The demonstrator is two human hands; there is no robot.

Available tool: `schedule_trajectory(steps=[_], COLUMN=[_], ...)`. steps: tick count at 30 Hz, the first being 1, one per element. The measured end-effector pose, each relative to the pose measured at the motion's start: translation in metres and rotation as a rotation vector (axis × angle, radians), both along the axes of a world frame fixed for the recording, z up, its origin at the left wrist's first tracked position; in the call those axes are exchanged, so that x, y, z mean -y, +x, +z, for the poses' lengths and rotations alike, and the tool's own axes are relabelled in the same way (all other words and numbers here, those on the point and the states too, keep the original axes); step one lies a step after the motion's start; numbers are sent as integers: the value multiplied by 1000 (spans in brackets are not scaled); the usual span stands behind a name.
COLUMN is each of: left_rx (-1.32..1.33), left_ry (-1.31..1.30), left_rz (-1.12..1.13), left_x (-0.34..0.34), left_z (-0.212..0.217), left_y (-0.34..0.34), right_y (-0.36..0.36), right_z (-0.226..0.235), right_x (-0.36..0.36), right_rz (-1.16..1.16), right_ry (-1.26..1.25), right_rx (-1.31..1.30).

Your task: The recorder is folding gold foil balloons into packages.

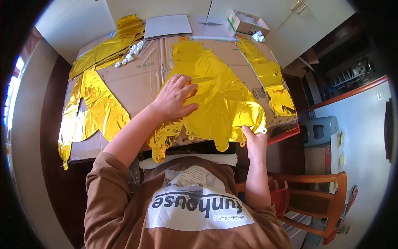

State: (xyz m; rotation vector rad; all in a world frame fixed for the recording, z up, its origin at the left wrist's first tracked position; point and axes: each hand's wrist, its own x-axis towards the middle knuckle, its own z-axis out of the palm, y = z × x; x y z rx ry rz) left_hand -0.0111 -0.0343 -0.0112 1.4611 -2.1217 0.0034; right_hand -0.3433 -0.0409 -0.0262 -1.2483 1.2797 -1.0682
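A flat, uninflated gold foil balloon (207,89) lies in front of me, its wide tabbed lower edge reaching over the table's near side. My left hand (178,97) rests over its left part with the fingers apart, palm down. At the lower right corner, my right hand (256,143) pinches the balloon's edge between thumb and fingers, next to a small tab with a hole. Part of the fingers there is hidden under the foil. Another gold foil piece (101,106) lies to the left, and a narrow one (267,74) to the right.
Flattened cardboard (137,85) covers the table. Toward the back lie a gold foil stack (105,50), crumpled white bits (130,54), a white board (168,27) and an open carton (248,23). A wooden chair (315,178) stands at the right.
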Motion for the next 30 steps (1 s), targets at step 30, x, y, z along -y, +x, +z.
schedule_trajectory(steps=[30], left_rx=[50], left_ry=[4], left_rz=[7], left_x=[1], left_z=[-14], left_y=[1], right_y=[68], right_z=[20], right_x=[-42], right_rz=[480], right_ry=[-912], right_rx=[-770])
